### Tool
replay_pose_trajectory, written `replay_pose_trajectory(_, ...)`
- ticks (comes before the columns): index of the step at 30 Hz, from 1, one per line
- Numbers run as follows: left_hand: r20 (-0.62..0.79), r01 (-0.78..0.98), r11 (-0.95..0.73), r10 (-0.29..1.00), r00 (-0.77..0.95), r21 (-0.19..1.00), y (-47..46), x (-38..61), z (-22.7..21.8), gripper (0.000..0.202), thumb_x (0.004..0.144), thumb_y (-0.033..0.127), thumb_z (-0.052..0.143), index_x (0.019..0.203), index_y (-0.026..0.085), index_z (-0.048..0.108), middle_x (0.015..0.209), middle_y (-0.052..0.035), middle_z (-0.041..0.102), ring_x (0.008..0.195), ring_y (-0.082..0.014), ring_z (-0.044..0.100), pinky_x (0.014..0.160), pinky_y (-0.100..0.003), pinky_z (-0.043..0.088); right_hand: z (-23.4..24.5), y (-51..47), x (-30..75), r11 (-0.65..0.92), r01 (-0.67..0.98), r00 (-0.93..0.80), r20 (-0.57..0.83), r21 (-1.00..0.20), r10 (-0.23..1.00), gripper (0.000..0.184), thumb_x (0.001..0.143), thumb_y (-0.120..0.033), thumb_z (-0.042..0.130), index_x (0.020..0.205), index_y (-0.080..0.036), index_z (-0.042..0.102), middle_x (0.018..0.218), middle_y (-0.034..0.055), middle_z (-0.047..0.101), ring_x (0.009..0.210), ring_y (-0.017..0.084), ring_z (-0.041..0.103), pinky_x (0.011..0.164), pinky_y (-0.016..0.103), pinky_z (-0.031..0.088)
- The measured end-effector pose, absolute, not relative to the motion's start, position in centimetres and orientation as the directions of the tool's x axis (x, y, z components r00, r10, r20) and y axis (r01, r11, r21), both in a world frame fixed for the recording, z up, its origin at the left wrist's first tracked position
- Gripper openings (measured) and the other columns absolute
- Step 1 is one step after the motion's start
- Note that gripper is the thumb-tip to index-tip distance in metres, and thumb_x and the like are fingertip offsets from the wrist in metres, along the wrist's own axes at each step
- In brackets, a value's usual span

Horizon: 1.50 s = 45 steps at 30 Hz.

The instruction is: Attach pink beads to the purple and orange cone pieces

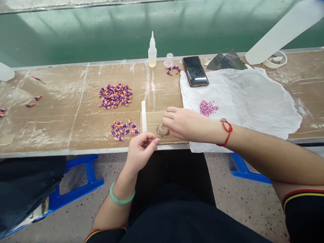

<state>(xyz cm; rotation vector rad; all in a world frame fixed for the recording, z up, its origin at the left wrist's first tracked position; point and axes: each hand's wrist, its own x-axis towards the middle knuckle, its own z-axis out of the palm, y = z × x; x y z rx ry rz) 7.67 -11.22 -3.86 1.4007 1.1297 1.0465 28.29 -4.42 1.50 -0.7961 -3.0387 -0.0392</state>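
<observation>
My left hand (141, 148), with a green bangle on the wrist, is at the table's front edge with its fingers pinched on something too small to make out. My right hand (181, 124), a red cord on its wrist, rests on a cardboard piece (152, 119) with fingers curled over a small round clear dish (162, 130). A white stick (143, 116) lies on the cardboard's left edge. A small pile of purple-and-orange pieces (124, 130) lies just left of the stick. A larger pile (115, 96) lies farther back.
A glue bottle (152, 50), a small clear cup (168, 59) and a phone (195, 71) stand at the back. White paper (243, 101) holds pink beads (208, 108). A tape roll (275, 59) lies far right. Blue stools stand under the table.
</observation>
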Motion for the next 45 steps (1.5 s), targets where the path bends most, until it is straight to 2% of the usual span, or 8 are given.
replay_pose_trajectory(2,0.013,0.030,-0.019,0.984,0.178,0.999,-11.3,7.6,-3.7,0.015,0.084,0.026,0.074,0.076,0.016,0.068,0.060,-0.0001,0.065,0.053,-0.0096,0.059,0.052,-0.018,0.048,1.7,-4.7,28.5,0.844,0.526,-0.841,0.085,-0.106,0.534,0.017,0.090,-0.011,0.049,0.076,-0.020,0.050,0.073,0.0053,0.055,0.076,0.021,0.047,0.066,0.032,0.035)
replay_pose_trajectory(5,-0.009,-0.131,0.029,0.989,0.148,0.991,-11.6,7.8,-3.3,0.019,0.081,0.030,0.081,0.081,0.015,0.069,0.066,-0.0022,0.071,0.053,-0.0096,0.063,0.047,-0.016,0.049,2.2,-5.7,28.7,0.684,0.541,-0.717,0.157,-0.489,0.679,0.019,0.092,-0.017,0.048,0.074,-0.021,0.046,0.069,0.0015,0.055,0.065,0.016,0.047,0.061,0.029,0.036)
replay_pose_trajectory(8,0.002,-0.279,0.033,0.992,0.124,0.960,-12.1,8.6,-2.5,0.025,0.079,0.034,0.086,0.083,0.016,0.070,0.070,-0.0037,0.076,0.052,-0.0106,0.067,0.043,-0.014,0.050,2.7,-7.3,28.6,0.302,0.377,-0.595,0.021,-0.876,0.803,0.014,0.094,-0.023,0.051,0.080,-0.020,0.050,0.078,0.0029,0.067,0.070,0.015,0.062,0.064,0.027,0.047)
replay_pose_trajectory(10,0.016,-0.334,0.021,0.994,0.110,0.942,-12.4,9.1,-2.0,0.026,0.079,0.035,0.087,0.082,0.017,0.070,0.070,-0.0036,0.077,0.052,-0.0112,0.069,0.042,-0.014,0.052,2.9,-8.3,28.5,0.056,0.243,-0.578,-0.099,-0.968,0.810,0.012,0.096,-0.026,0.053,0.085,-0.020,0.053,0.089,0.0058,0.073,0.082,0.017,0.070,0.071,0.029,0.055)
replay_pose_trajectory(16,0.064,-0.385,-0.028,0.995,0.081,0.922,-13.1,10.0,-1.0,0.023,0.079,0.032,0.088,0.081,0.017,0.071,0.073,-0.0029,0.079,0.054,-0.0127,0.073,0.048,-0.015,0.059,3.5,-9.8,28.2,-0.083,0.153,-0.559,-0.156,-0.985,0.814,0.013,0.094,-0.027,0.058,0.084,-0.020,0.053,0.080,0.0025,0.069,0.075,0.015,0.067,0.066,0.026,0.056)
replay_pose_trajectory(26,0.096,-0.416,-0.045,0.990,0.103,0.908,-13.4,10.1,-1.0,0.014,0.082,0.024,0.086,0.084,0.018,0.073,0.077,-0.0010,0.081,0.059,-0.0127,0.076,0.054,-0.015,0.063,3.8,-10.2,28.5,0.160,0.278,-0.553,-0.021,-0.947,0.833,0.015,0.095,-0.024,0.053,0.081,-0.020,0.052,0.068,-0.0018,0.059,0.058,0.009,0.049,0.050,0.020,0.039)
replay_pose_trajectory(31,0.094,-0.350,-0.063,0.993,0.071,0.934,-13.4,10.2,-1.0,0.023,0.080,0.033,0.088,0.082,0.017,0.071,0.075,-0.0032,0.080,0.058,-0.0149,0.075,0.051,-0.017,0.063,4.0,-10.2,28.4,0.201,0.257,-0.558,0.024,-0.945,0.829,0.014,0.095,-0.019,0.053,0.081,-0.019,0.054,0.068,-0.0024,0.062,0.056,0.008,0.051,0.049,0.018,0.038)
replay_pose_trajectory(45,0.110,-0.375,-0.073,0.991,0.077,0.924,-13.6,10.6,-0.5,0.022,0.079,0.031,0.088,0.081,0.017,0.072,0.073,-0.0025,0.079,0.055,-0.0128,0.073,0.051,-0.016,0.061,4.5,-10.6,28.7,0.344,0.293,-0.561,0.130,-0.892,0.817,0.013,0.092,-0.014,0.053,0.081,-0.019,0.056,0.071,-0.0024,0.067,0.058,0.008,0.056,0.053,0.018,0.042)
